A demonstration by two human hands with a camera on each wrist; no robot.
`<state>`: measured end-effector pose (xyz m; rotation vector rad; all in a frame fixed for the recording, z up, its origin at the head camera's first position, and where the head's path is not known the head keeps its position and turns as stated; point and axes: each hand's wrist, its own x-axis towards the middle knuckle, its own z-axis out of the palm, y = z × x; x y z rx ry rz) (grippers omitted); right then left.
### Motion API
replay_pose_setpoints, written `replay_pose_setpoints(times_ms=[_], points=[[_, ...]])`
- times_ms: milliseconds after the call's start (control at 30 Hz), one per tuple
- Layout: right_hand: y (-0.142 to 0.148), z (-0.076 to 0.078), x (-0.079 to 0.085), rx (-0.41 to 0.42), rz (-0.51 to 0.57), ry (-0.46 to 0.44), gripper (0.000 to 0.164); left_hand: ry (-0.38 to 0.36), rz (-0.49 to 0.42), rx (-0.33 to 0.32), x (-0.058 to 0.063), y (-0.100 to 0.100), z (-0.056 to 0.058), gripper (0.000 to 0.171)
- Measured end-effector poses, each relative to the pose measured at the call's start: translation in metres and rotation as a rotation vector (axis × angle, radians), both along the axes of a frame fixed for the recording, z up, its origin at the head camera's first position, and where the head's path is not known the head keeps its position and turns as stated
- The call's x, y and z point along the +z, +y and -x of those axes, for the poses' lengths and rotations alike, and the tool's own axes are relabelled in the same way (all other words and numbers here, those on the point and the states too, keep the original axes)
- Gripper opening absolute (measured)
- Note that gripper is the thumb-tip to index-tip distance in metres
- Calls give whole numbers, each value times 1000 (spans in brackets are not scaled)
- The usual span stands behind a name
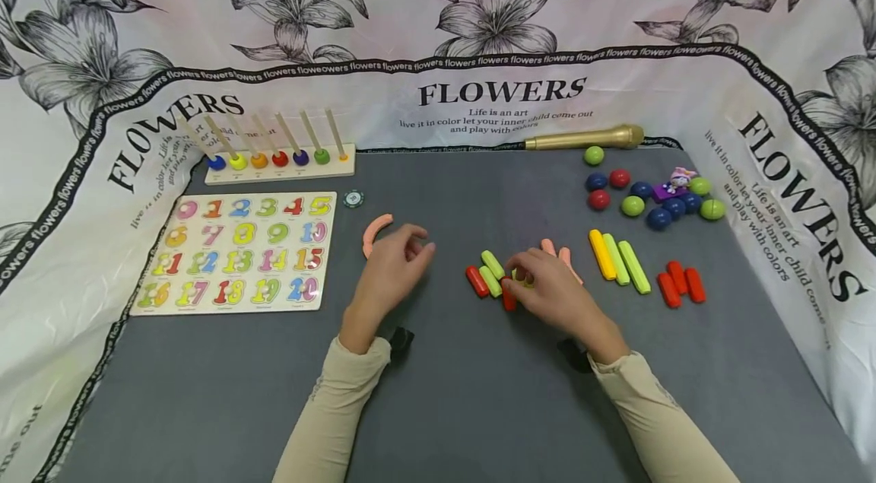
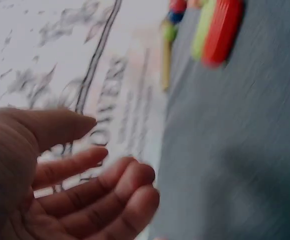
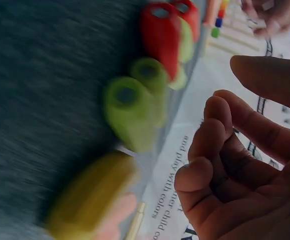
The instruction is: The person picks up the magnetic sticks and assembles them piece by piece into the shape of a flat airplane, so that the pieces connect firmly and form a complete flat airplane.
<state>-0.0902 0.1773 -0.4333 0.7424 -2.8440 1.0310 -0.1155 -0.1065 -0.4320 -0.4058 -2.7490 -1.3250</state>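
Note:
My left hand (image 1: 395,270) hovers beside a curved pink piece (image 1: 376,230), fingers loosely bent; in the left wrist view nothing lies between its thumb and fingers. My right hand (image 1: 557,291) is over a small group of short plastic sticks, partly hiding them. A red stick (image 1: 476,281) and a light green stick (image 1: 491,264) show at the group's left. The right wrist view has the right fingers bent and holding nothing, near green sticks (image 3: 130,112) with holes in their ends and a blurred yellow stick (image 3: 92,197). Pink sticks (image 1: 568,262) lie just beyond the right hand.
A number board (image 1: 236,255) and a peg stand (image 1: 280,173) with coloured rings are at left, near a poker chip (image 1: 353,198). Further right lie yellow and green sticks (image 1: 635,268), red sticks (image 1: 669,290), several balls (image 1: 659,219), a small figurine (image 1: 677,180) and a gold microphone (image 1: 585,138).

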Motion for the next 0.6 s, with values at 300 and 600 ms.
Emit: replay_pose_setpoints(times_ms=[300,600], points=[[-7,-6,-15,-29,-148,27,26,147,135,52,-14,-9,9,28],[-8,-13,-16,-85,-274,47,31,-25,-17,269,-31,-66,31,38]])
